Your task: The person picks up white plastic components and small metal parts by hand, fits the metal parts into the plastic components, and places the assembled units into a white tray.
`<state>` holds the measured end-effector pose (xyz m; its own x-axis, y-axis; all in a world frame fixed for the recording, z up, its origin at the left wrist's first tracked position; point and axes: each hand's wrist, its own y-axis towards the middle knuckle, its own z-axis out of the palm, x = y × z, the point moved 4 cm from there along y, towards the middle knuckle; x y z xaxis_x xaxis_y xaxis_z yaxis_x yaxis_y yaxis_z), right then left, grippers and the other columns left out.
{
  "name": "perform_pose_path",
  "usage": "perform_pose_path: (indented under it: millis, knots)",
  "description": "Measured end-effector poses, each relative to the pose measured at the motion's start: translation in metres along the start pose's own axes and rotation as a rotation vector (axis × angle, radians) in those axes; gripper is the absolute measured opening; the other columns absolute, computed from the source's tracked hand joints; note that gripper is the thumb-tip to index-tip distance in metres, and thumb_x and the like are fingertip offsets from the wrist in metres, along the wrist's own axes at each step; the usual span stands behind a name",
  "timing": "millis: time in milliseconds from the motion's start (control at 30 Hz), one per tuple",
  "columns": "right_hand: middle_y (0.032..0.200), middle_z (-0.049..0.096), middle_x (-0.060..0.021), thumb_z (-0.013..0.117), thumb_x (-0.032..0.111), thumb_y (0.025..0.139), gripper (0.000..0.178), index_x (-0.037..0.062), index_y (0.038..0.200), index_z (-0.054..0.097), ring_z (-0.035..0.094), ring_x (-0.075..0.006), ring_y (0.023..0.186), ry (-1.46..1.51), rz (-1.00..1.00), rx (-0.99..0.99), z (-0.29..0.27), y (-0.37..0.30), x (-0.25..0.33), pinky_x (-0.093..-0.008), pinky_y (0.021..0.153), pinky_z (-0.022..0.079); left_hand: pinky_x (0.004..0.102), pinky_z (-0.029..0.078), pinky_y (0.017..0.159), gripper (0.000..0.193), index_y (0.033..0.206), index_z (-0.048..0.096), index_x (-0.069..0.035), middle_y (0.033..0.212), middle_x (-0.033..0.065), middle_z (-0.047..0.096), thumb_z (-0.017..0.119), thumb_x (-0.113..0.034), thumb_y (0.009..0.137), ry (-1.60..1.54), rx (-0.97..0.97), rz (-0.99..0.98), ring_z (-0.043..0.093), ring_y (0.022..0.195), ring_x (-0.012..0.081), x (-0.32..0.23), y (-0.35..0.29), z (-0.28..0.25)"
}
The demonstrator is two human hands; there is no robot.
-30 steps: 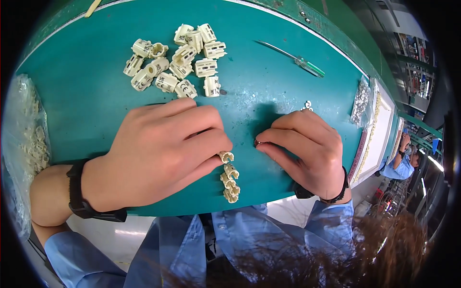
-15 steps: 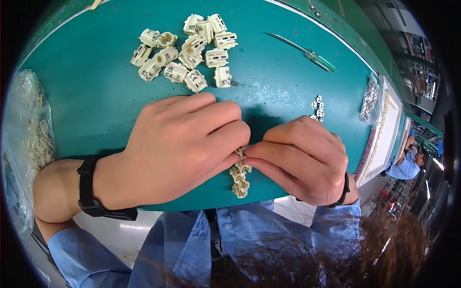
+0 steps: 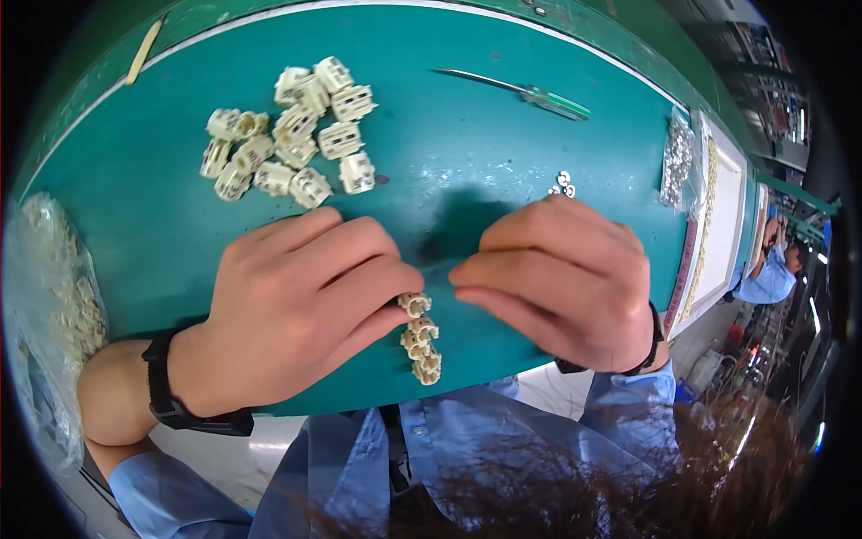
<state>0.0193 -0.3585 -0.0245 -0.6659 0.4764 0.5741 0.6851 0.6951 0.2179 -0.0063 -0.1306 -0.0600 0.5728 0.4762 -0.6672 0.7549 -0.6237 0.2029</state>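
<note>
My left hand [image 3: 301, 310] is closed in a pinch on a small cream plastic clip-shaped part [image 3: 415, 304], near the front edge of the green mat. Just below it, in a line toward me, lie more cream plastic parts [image 3: 420, 339] of the same kind. My right hand [image 3: 566, 283] hovers to the right, a short gap from the held part. Its thumb and forefinger are pressed together, and whatever may be between them is hidden. Beyond its knuckles, small white-and-metal pieces [image 3: 564, 184] sit on the mat, partly covered by the hand.
A group of cream cylindrical housings [image 3: 296, 126] stands at the back left of the green mat [image 3: 431, 36]. A screwdriver [image 3: 554, 101] with a green handle lies at the back right. Plastic bags of parts lie at the left [image 3: 67, 287] and right [image 3: 679, 162]. Farther right, another person [image 3: 768, 274] sits.
My right hand has come away from the part in my left hand, leaving a gap. The view has shifted, so the mat's contents appear farther left and the rear housings lower.
</note>
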Motion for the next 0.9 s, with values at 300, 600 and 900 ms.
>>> perform_pose_path:
  millis: [300, 600, 900]
  knots:
    - [0.097, 0.074, -0.005, 0.095, 0.01, 0.079, 0.024, 0.0081, 0.101, 0.084, 0.072, -0.0277, 0.084, -0.006, 0.097, 0.148, -0.013, -0.006, -0.022, -0.0397, 0.069, 0.057, 0.0378, 0.054, 0.065, 0.03, 0.108, 0.086, -0.014, 0.1, 0.0009, 0.076, 0.094, -0.012, 0.079, -0.025, 0.051, 0.045, 0.066, 0.078, 0.0227, 0.004, 0.001, -0.005]
    - [0.099, 0.074, -0.0053, 0.094, 0.013, 0.081, 0.025, 0.0093, 0.103, 0.083, 0.071, -0.0293, 0.082, -0.023, 0.039, 0.177, -0.005, -0.013, -0.018, -0.0412, 0.069, 0.058, 0.0363, 0.054, 0.065, 0.034, 0.111, 0.087, -0.015, 0.104, 0.0003, 0.075, 0.092, -0.007, 0.078, 0.085, 0.112, 0.176, 0.067, 0.08, 0.021, -0.007, -0.002, -0.008]
    - [0.098, 0.072, -0.0045, 0.092, 0.012, 0.083, 0.023, 0.0098, 0.103, 0.081, 0.072, -0.0275, 0.085, -0.051, 0.07, 0.138, -0.004, -0.015, -0.019, -0.0422, 0.069, 0.059, 0.0347, 0.055, 0.068, 0.039, 0.114, 0.083, -0.011, 0.107, 0.0008, 0.072, 0.093, -0.024, 0.078, 0.607, -0.146, 0.01, 0.065, 0.085, 0.0208, 0.0, 0.0, -0.042]
